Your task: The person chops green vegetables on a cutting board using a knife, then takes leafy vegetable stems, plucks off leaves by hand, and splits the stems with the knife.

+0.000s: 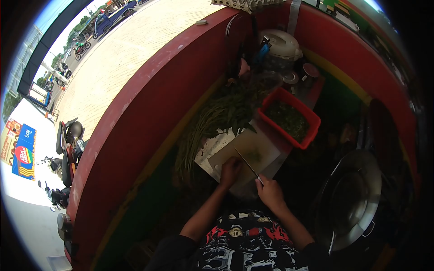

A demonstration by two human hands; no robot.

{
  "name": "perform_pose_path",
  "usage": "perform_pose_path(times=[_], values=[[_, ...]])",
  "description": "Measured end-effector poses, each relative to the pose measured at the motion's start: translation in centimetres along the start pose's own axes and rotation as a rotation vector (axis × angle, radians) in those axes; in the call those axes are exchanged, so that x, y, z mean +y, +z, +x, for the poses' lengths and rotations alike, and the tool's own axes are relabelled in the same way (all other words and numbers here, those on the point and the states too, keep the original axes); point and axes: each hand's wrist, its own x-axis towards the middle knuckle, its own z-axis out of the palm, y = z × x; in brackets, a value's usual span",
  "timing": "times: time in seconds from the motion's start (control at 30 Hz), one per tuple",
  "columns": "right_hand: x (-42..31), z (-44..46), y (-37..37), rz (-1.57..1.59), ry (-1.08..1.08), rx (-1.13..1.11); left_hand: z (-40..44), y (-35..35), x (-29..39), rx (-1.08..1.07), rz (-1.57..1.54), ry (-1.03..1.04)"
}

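My right hand point(270, 192) is closed round the handle of a knife point(245, 160), whose blade points up and left over a pale cutting board point(221, 156). On the board's left part rests my left hand point(231, 169), its fingers bent together; whatever they hold is too dark to make out. Some chopped greens point(254, 156) lie on the board, right of the blade. Beyond it stands a red basin point(312, 135) with cut greens point(289, 119) in it. Long green stems with leaves point(203, 119) are spread at the board's upper left.
A large metal wok point(350, 198) stands at the right. Behind the basin are a rice cooker point(281, 44) and lidded containers point(310, 71). A red curved wall point(149, 106) runs along the left, with parked motorcycles point(68, 162) outside. Egg trays point(246, 4) sit at the top.
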Motion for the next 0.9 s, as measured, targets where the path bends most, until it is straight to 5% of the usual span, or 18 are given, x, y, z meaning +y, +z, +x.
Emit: perform_pose_path(times=[0.4,0.5,0.57,0.9], values=[[0.8,0.1,1.4,-0.014,-0.025,0.005,-0.8,-1.6,0.5,0.057,0.061,-0.069],[0.7,0.0,1.5,-0.013,-0.033,-0.001,0.0,-4.7,4.4,0.073,0.265,0.174],[0.8,-0.1,1.7,-0.008,-0.037,-0.002,1.2,-6.1,5.8,-0.21,0.473,0.459],[1.0,-0.1,2.4,-0.083,-0.038,-0.033,5.2,-6.3,4.6,-0.389,0.621,0.675]])
